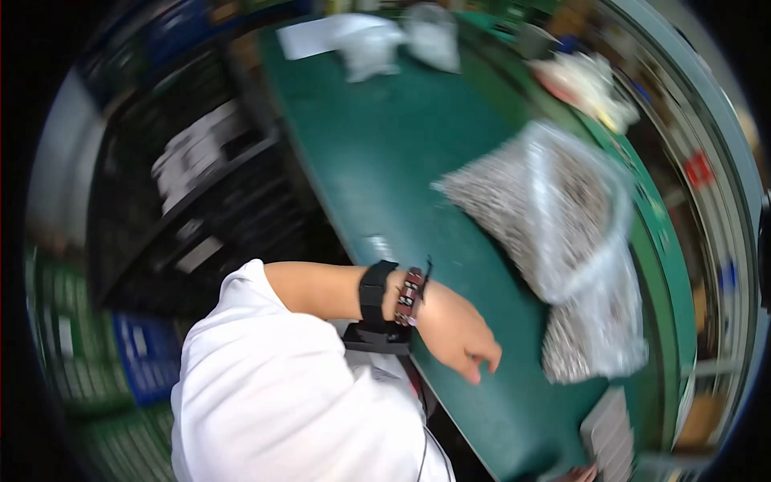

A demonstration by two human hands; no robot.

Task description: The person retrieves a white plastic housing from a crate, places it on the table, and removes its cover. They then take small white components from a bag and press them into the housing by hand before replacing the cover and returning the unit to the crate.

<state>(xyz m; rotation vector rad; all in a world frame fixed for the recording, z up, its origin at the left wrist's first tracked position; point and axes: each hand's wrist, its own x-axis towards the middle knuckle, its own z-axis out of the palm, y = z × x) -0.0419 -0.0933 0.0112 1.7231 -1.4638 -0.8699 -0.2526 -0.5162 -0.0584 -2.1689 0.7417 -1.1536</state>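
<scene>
Two filled clear bags, a large bag (554,201) and a smaller bag (598,337) against its near end, suggest plenty is left; nothing looks finished. Left of the large bag, my left grip (458,329) hangs empty, loosely curled, over the desk (385,153). Nearer me than the large bag, a grey tray (612,430) meets my cropped right grip (582,474); how closed, I cannot tell. White bundles (368,46) lie beyond the large bag, leftward.
</scene>
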